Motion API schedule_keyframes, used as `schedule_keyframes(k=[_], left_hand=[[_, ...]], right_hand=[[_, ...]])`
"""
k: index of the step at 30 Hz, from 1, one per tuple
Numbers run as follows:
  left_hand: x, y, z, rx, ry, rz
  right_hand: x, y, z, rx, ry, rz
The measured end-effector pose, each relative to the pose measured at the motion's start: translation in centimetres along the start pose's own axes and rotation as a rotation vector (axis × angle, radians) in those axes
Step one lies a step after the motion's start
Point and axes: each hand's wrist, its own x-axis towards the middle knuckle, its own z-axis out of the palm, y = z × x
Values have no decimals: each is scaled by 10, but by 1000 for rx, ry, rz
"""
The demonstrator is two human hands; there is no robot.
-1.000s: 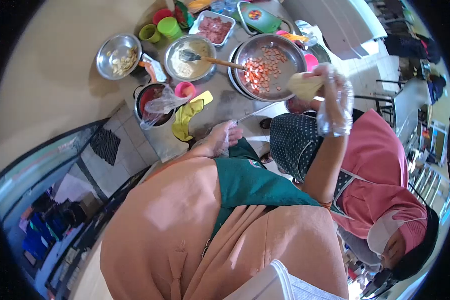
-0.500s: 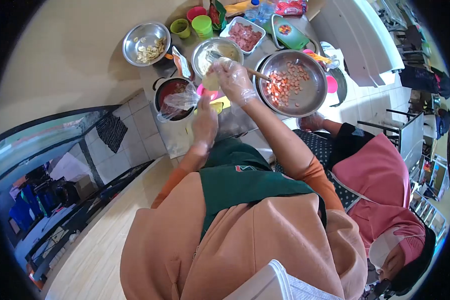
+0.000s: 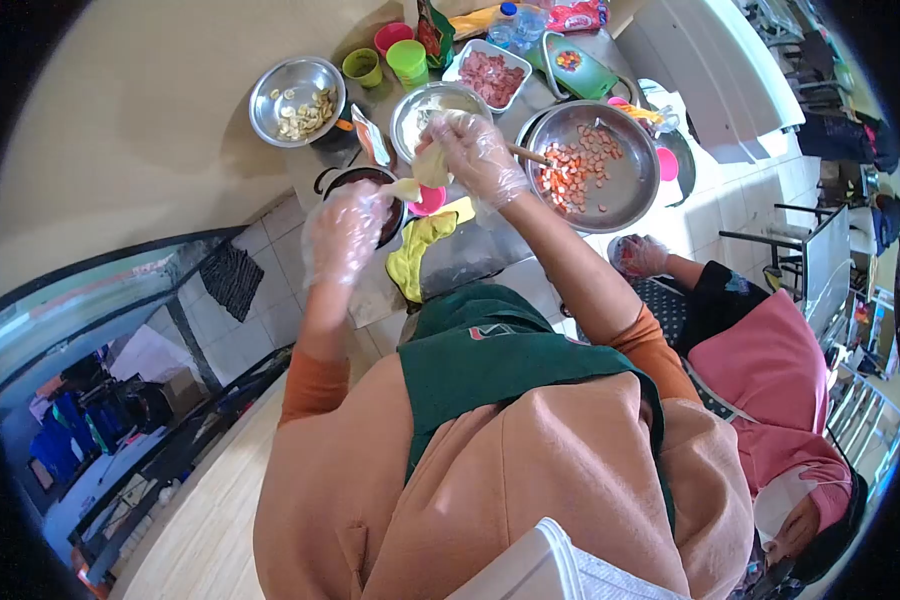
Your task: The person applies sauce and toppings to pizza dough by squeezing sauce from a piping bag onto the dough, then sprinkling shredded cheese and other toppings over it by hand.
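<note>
Gloves of thin plastic covered both my hands in the head view. My right hand [image 3: 475, 150] was closed, its fingers pinching a strip of pale dough [image 3: 430, 168] that hung over the bench [image 3: 465, 252], in front of the batter bowl [image 3: 402, 115]. My left hand [image 3: 340, 235] was loosely curled over the pot [image 3: 335, 178], with its fingertips at the dough's lower end; I could not tell whether they gripped it. A pink cup [image 3: 428, 202] and a yellow cloth [image 3: 415, 255] lay just below the dough. To the right stood a big bowl [image 3: 620, 195] of sausage slices, and farther back a meat tray [image 3: 456, 59] and green cups [image 3: 407, 55]. A co-worker [image 3: 770, 370] in pink was at my right, with one gloved hand [image 3: 642, 255] raised near the bench.
</note>
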Motion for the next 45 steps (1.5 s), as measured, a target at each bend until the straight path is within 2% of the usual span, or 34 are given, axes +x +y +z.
schedule_keyframes(k=[2,5,6,7,9,11,12,13,15,17,18,19,20,21,22,23,24,26,30,33,34,35,36,37,38,39,41,43,45], left_hand=[[-6,-3,-21,-80,-33,-24],[-5,6,-46,-181,-76,-76],[-3,11,-52,-214,-78,-90],[-1,15,-55,-248,-78,-101],[4,16,-57,-300,-57,-107],[11,25,-58,-429,1,-111],[19,33,-59,-570,-22,-105],[30,50,-67,-644,-141,-151],[57,77,-62,-754,-186,-28],[89,119,-55,-786,-204,215],[102,138,-55,-712,-230,362],[115,162,-47,-808,-320,366],[129,185,-40,-774,-346,435],[141,211,-34,-744,-432,429],[134,235,-35,-700,-418,457],[140,255,-23,-547,-398,518],[160,267,12,-574,-369,663],[176,301,41,-517,-407,726],[205,366,98,-325,-507,827],[218,401,142,-47,-469,894],[224,406,164,20,-441,1001],[212,407,155,93,-433,947],[214,409,172,165,-366,907],[184,412,119,127,-277,869],[190,407,131,-195,-164,910],[150,411,73,-496,96,950],[114,411,32,-980,343,1111],[80,417,18,-1333,522,1226],[33,431,22,-1519,518,1403]], right_hand=[[1,14,8,-71,-18,-30],[-3,12,27,-524,-59,9],[-3,33,43,-565,-80,54],[-4,58,52,-925,-384,37],[-36,73,58,-1203,-198,1],[-37,63,61,-1073,-383,142],[-38,58,63,-1023,-400,114],[-41,53,60,-978,-412,88],[-52,27,41,-927,-452,54],[-80,-13,5,-839,-302,-15],[-99,-24,-12,-795,-233,-57],[-117,-11,-22,-721,-166,-44],[-138,3,-33,-649,-102,-34],[-160,-3,-48,-639,-103,81],[-189,-8,-54,-643,-88,184],[-219,0,-59,-640,44,176],[-246,8,-62,-632,171,167],[-290,-18,-70,-582,250,384],[-380,5,-59,-604,565,576],[-423,6,-42,-513,760,761],[-433,2,-39,-480,773,815],[-444,-6,-35,-441,786,871],[-456,-14,-31,-397,808,930],[-470,-20,-27,-415,859,918],[-490,-27,-22,-435,937,919],[-510,-34,-11,-451,1036,939],[-553,-41,10,-528,1225,1086],[-588,-59,27,-611,1427,1134],[-613,-67,42,-517,1722,1130]])
